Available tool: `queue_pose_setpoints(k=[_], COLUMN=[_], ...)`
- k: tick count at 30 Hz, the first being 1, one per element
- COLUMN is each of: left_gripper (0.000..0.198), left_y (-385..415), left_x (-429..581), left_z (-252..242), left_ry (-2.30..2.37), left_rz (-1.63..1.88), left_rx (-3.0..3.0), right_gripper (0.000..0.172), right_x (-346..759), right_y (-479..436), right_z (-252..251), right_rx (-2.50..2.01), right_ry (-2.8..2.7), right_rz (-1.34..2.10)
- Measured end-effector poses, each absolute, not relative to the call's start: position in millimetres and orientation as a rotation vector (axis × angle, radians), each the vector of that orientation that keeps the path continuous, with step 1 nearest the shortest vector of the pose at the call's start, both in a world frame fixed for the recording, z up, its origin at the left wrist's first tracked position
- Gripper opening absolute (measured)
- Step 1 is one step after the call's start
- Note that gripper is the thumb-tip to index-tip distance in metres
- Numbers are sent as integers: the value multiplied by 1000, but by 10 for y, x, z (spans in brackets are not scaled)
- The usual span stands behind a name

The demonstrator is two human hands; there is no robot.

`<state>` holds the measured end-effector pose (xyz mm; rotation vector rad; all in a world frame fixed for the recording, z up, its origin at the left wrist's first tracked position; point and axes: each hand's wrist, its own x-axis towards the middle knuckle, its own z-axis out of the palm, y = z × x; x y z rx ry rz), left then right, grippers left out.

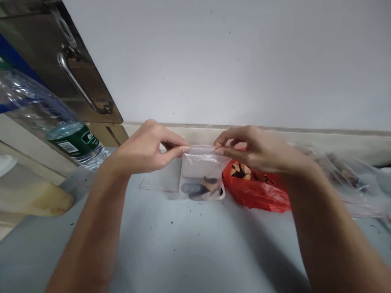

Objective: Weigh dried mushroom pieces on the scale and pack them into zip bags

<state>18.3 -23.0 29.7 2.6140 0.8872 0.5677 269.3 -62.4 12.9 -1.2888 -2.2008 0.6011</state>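
Observation:
A small clear zip bag (201, 175) with a red seal strip stands upright on the grey table (189, 248), holding a few dark and tan pieces at its bottom. My left hand (146, 148) pinches the bag's top left corner between thumb and forefinger. My right hand (256, 148) pinches the top right end of the same seal strip. Both hands are closed on the bag's upper edge.
A red plastic bag (259, 189) with brown pieces lies right behind the zip bag. More clear bags (351, 183) are heaped at the right. A flat empty zip bag (159, 181) lies behind on the left. A plastic water bottle (58, 126) and a wooden board (33, 199) sit at the left, a cabinet door with a metal handle (79, 85) above.

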Motion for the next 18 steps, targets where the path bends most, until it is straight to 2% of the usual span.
queue_pose_setpoints(k=[13,18], left_gripper=[28,27], left_y=[-212,-209], left_x=[121,115], left_z=[294,279], left_ry=[905,856], left_rz=[621,645], left_rx=[2653,2677], right_gripper=[34,31], right_x=[2900,2922], right_y=[-637,-626], right_z=[126,101], right_rx=[-1508,-1553], right_ry=[-2096,-2076], right_rz=[571,545])
